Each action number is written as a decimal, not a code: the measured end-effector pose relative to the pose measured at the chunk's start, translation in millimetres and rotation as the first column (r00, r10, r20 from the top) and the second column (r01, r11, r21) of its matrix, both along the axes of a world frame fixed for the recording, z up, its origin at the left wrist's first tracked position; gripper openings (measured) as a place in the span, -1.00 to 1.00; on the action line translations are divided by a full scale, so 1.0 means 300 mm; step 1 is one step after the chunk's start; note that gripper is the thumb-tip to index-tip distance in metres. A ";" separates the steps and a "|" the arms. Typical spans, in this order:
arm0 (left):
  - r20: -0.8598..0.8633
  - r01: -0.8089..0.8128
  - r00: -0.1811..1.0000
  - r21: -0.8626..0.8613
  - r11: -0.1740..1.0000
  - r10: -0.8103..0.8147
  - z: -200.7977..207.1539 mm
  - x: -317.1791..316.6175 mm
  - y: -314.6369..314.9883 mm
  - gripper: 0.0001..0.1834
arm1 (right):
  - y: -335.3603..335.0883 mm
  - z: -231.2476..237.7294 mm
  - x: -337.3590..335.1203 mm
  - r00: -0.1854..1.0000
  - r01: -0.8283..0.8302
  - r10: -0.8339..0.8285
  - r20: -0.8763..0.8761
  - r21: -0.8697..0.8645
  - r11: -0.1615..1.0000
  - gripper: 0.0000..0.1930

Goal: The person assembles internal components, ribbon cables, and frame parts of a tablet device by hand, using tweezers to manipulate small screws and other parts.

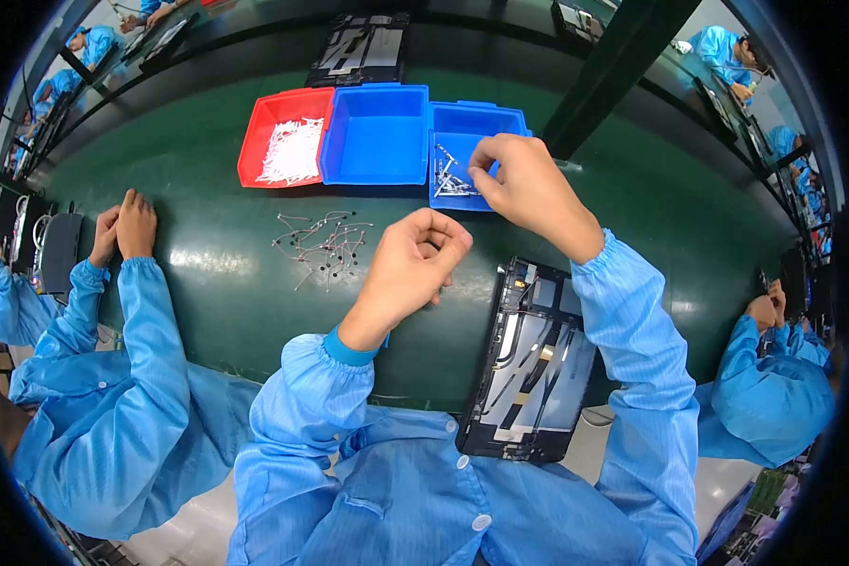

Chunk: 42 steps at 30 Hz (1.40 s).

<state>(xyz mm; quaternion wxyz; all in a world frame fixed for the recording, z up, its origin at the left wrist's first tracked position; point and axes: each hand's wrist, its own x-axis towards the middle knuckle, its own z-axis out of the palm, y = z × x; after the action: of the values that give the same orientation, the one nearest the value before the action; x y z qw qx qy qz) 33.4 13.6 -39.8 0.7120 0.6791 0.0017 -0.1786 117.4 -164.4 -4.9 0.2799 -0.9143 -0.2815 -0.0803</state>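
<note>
My left hand (410, 264) is above the green table with its fingers curled and the thumb pressed toward the forefinger. Whatever it may hold does not show. My right hand (530, 184) is over the front of the right blue bin (486, 118), thumb and forefinger bent together in a pinch. Its fingertips are near small silvery metal parts (451, 179) in that bin, and I cannot make out anything between them. A tablet with its inside exposed (538, 363) lies below my right hand, tilted at the table's near edge. Thin wires with small black ends (323, 247) lie loose left of my left hand.
A red bin (255, 141) holds many small white pieces; a blue bin (377, 141) stands beside it. Another opened tablet (360, 52) lies behind them. A dark post (613, 85) rises at the right. Co-workers in blue sit on both sides, one person's hands (127, 226) resting on the left.
</note>
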 end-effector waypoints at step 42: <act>-0.255 0.164 0.932 -0.334 0.928 -0.256 0.018 -0.022 -0.017 -0.74 | -0.146 -0.074 -0.361 0.986 -0.070 0.129 -0.101 0.457 0.887 -0.92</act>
<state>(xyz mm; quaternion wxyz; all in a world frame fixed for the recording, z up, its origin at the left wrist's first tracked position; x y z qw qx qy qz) 26.7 8.5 -34.3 0.7770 0.5221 0.0062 -0.3516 9.1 -208.2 -27.2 0.5060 -0.8117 -0.2830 -0.0702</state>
